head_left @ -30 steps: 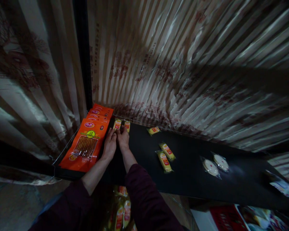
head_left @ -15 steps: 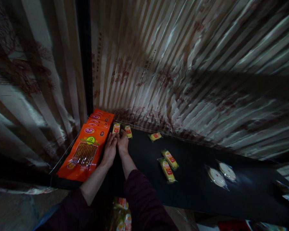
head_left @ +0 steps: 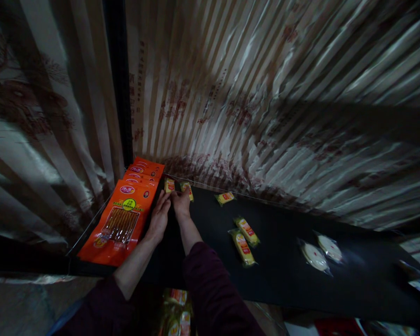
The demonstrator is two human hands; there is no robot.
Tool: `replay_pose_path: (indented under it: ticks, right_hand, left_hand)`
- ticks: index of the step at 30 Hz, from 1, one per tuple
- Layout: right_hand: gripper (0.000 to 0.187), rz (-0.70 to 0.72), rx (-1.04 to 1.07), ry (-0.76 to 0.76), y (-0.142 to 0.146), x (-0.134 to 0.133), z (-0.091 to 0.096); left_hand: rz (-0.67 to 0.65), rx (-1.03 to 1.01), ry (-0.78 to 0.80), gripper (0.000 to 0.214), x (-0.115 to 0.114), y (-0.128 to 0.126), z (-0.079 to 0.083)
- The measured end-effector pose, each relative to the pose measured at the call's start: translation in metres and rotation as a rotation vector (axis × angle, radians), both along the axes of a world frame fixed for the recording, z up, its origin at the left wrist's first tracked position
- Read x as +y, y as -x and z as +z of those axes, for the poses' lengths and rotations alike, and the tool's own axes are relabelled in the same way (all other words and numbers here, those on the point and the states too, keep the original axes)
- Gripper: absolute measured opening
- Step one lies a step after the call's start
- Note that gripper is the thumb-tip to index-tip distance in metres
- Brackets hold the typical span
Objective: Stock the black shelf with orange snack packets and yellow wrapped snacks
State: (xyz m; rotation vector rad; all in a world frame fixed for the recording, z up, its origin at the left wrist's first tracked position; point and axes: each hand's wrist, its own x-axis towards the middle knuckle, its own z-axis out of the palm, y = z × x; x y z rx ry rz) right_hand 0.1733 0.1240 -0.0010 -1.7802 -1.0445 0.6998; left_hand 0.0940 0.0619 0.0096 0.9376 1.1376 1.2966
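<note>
1. Setting small packets in place at the back of the black shelf (head_left: 213, 261): my read of the step in hand. Clock directions are taken from the hands, 12 = top of view.
2. Left hand (head_left: 158, 220): fingers extended and together, thumb side up, fingertips at the near end of the left yellow packet (head_left: 169, 185), which lies at 12 o'clock. Can't tell if it grips anything; the contact is too dark.
3. Right hand (head_left: 181, 205): fingers bent, index reaching over the right yellow packet (head_left: 187, 191) at about 1 o'clock. Touch or pinch: can't tell. Fingertips of both hands close together.
4. Both packets lie near the back edge, short gap between them, right one slightly skewed. Pair looks roughly placed, not squared.
5. Orange packs (head_left: 126, 205): overlapped in a stack at 9 o'clock, just beside the left hand.
6. Lone yellow packet (head_left: 225, 199): 3 o'clock, turned crosswise. Two more yellow packets (head_left: 243, 247) lie side by side toward 4. Round white packs (head_left: 315, 258) well beyond those. More packets (head_left: 177, 322) below the shelf edge at 6.
7. Next move, my judgement: calls for light fingertip alignment, keeping clear of the orange stack.
</note>
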Motion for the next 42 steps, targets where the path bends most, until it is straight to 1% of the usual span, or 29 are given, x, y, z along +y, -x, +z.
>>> replay_pose_path:
  ticks: [5,8,12,17,22,26,32,39,42]
  right_hand:
    - [0.074,-0.058,-0.052,0.047,-0.009,-0.011,0.001]
    - [0.075,-0.096,-0.065,0.013,-0.011,-0.019,0.001]
    - [0.070,-0.058,-0.049,-0.049,-0.005,-0.022,0.001]
    - [0.058,-0.037,-0.035,-0.122,0.008,-0.012,-0.002]
    - [0.054,-0.053,-0.053,-0.092,0.014,0.002,-0.008]
    - [0.050,-0.062,-0.081,-0.083,0.018,0.011,-0.013]
    - [0.042,-0.016,-0.150,-0.123,0.023,0.024,-0.018]
    - [0.023,-0.009,-0.199,-0.127,0.027,0.032,-0.015]
    - [0.020,-0.014,-0.220,-0.099,0.029,0.031,-0.011]
  left_hand:
    - [-0.038,-0.021,0.035,0.040,-0.003,-0.006,-0.004]
    - [-0.043,-0.010,0.036,0.038,-0.004,-0.009,-0.005]
    - [-0.018,-0.006,0.015,0.037,-0.002,-0.006,-0.004]
    - [0.012,0.023,-0.001,0.034,0.001,0.000,0.000]
    - [0.000,0.027,0.032,0.036,0.003,0.001,0.003]
    - [0.013,0.009,0.032,0.039,0.005,0.002,-0.001]
    - [0.019,-0.018,0.008,0.047,0.007,0.004,-0.007]
    - [0.060,-0.045,0.049,0.046,0.011,0.005,-0.009]
    - [0.054,-0.061,0.046,0.047,0.013,0.007,-0.009]
